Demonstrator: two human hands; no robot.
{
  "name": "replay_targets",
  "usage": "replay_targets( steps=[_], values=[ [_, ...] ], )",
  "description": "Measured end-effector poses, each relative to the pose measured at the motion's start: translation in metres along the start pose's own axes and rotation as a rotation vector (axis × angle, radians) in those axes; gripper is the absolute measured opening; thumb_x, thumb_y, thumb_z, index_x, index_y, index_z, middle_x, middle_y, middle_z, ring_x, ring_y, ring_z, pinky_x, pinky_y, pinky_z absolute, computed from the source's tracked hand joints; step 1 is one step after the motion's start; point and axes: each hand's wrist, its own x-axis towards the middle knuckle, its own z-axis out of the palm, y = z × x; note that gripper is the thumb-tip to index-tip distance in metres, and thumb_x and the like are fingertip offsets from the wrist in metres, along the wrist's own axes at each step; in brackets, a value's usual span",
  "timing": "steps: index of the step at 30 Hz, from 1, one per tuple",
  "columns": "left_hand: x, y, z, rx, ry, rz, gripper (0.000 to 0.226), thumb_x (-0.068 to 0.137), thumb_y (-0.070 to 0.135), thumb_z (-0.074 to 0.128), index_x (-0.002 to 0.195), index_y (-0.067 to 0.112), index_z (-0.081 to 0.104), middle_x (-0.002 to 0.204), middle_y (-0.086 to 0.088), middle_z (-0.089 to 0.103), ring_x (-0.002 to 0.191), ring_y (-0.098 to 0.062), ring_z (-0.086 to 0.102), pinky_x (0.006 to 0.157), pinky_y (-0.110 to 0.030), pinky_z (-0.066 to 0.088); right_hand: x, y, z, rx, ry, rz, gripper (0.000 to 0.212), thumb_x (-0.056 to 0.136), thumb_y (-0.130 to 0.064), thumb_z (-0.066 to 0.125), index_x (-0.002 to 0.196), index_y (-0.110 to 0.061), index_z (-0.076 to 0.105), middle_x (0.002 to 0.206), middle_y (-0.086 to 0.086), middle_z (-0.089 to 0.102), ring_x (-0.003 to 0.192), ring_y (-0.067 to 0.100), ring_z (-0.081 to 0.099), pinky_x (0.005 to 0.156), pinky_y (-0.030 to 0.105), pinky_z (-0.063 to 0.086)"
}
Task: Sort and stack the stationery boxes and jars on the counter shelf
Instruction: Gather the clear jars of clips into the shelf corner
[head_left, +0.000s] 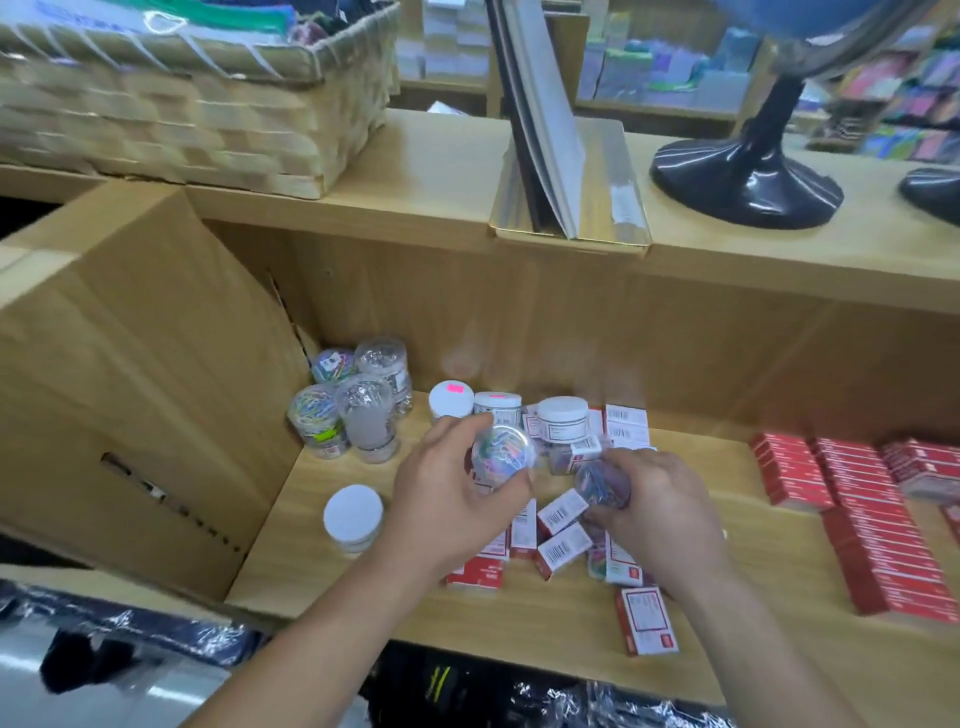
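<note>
Clear clip jar (503, 453) sits in the left hand (457, 501), fingers curled round its side, above the wooden shelf (311, 566). Just beside it, the right hand (662, 506) grips a 2nd jar (602, 483) over scattered red-and-white boxes (563, 551); barcodes show, but the print is too blurred to read.

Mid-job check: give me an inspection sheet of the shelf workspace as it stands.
Surface: light wooden shelf, partly bare.
Job's things: clear plastic jars of clips stacked back-left; white-lidded jars behind the hands and front-left; red cardboard boxes stacked at right.
Clutter: small red-and-white boxes jumbled mid-shelf.
Hands: left hand grips a clear jar of coloured clips; right hand grips a second jar.
Cables: nothing seen.
Surroundings: brown cardboard carton left; woven basket and black globe base above.
</note>
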Motion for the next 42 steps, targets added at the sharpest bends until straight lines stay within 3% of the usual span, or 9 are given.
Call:
replay_targets(
  steps=[4, 8, 10, 14, 18, 21, 27, 35, 42],
  values=[
    [-0.013, 0.0, -0.017, -0.29, 0.015, -0.083, 0.045, 0.075, 0.025, 0.088, 0.11, 0.043, 0.066, 0.112, 0.015, 0.065, 0.087, -0.008, 0.069, 0.073, -0.024, 0.056, 0.001, 0.003, 0.004, -0.106, 0.036, -0.002, 0.057, 0.054, -0.037, 0.09, 0.108, -0.031, 0.071, 0.086, -0.005, 0.064, 0.091, 0.028, 0.06, 0.071, 0.034, 0.039],
    [-0.031, -0.001, -0.037, -0.374, 0.112, -0.085, 0.044, 0.075, 0.008, 0.088, 0.109, 0.031, 0.071, 0.106, 0.004, 0.07, 0.084, -0.004, 0.067, 0.069, -0.015, 0.05, 0.001, -0.001, -0.004, -0.035, -0.009, 0.022, 0.046, 0.056, -0.041, 0.079, 0.099, -0.033, 0.068, 0.088, -0.004, 0.058, 0.091, 0.028, 0.058, 0.073, 0.034, 0.042],
    [-0.038, -0.004, -0.051, -0.345, 0.156, -0.115, 0.035, 0.077, 0.013, 0.087, 0.104, 0.029, 0.071, 0.097, 0.007, 0.072, 0.076, 0.0, 0.064, 0.065, -0.013, 0.049, 0.0, -0.008, -0.022, 0.148, 0.0, 0.084, 0.031, 0.062, -0.039, 0.079, 0.087, -0.034, 0.061, 0.088, -0.006, 0.051, 0.09, 0.021, 0.057, 0.074, 0.032, 0.041],
    [-0.048, -0.033, -0.079, -0.238, 0.297, -0.247, 0.041, 0.07, 0.052, 0.087, 0.102, 0.031, 0.071, 0.09, 0.012, 0.073, 0.079, -0.008, 0.066, 0.071, -0.031, 0.055, -0.007, -0.029, -0.052, 0.485, 0.06, 0.088, 0.045, 0.069, -0.021, 0.085, 0.103, -0.036, 0.06, 0.106, -0.014, 0.053, 0.094, -0.001, 0.06, 0.082, 0.027, 0.048],
    [-0.062, -0.07, -0.1, 0.061, 0.414, -0.268, 0.051, 0.069, 0.071, 0.077, 0.102, 0.034, 0.066, 0.092, 0.013, 0.069, 0.08, -0.006, 0.065, 0.074, -0.038, 0.055, -0.012, -0.07, -0.055, 0.785, -0.023, 0.102, 0.042, 0.072, -0.017, 0.086, 0.101, -0.035, 0.06, 0.095, -0.018, 0.07, 0.083, 0.01, 0.071, 0.066, 0.035, 0.059],
    [-0.077, -0.093, -0.102, 0.231, 0.439, -0.236, 0.051, 0.079, 0.068, 0.071, 0.113, 0.03, 0.063, 0.1, 0.012, 0.059, 0.083, -0.017, 0.066, 0.07, -0.04, 0.055, -0.016, -0.104, -0.038, 0.858, -0.11, 0.031, 0.041, 0.074, -0.009, 0.084, 0.102, -0.029, 0.063, 0.092, -0.017, 0.071, 0.081, 0.01, 0.071, 0.065, 0.019, 0.056],
    [-0.077, -0.117, -0.081, 0.216, 0.451, -0.239, 0.056, 0.096, 0.056, 0.057, 0.132, 0.012, 0.058, 0.111, -0.006, 0.067, 0.099, -0.026, 0.066, 0.077, -0.034, 0.053, -0.017, -0.149, 0.002, 0.868, -0.273, -0.072, 0.04, 0.073, 0.002, 0.08, 0.098, -0.025, 0.064, 0.089, -0.016, 0.071, 0.079, 0.012, 0.071, 0.069, 0.017, 0.055],
    [-0.064, -0.124, -0.08, 0.255, 0.381, -0.233, 0.044, 0.094, 0.036, 0.068, 0.135, 0.024, 0.055, 0.113, 0.004, 0.066, 0.102, -0.02, 0.065, 0.082, -0.037, 0.055, -0.015, -0.165, 0.018, 0.883, -0.315, -0.094, 0.048, 0.071, -0.004, 0.086, 0.108, -0.028, 0.066, 0.099, -0.003, 0.073, 0.083, 0.014, 0.073, 0.071, 0.016, 0.055],
    [-0.099, -0.121, -0.081, 0.09, 0.395, -0.081, 0.029, 0.09, 0.018, 0.07, 0.118, 0.026, 0.067, 0.111, 0.019, 0.057, 0.099, 0.0, 0.061, 0.083, -0.019, 0.048, 0.0, -0.181, 0.028, 0.676, -0.169, -0.275, 0.055, 0.069, -0.013, 0.089, 0.116, -0.032, 0.068, 0.108, -0.007, 0.056, 0.096, 0.002, 0.063, 0.083, 0.029, 0.055]
  ],
)
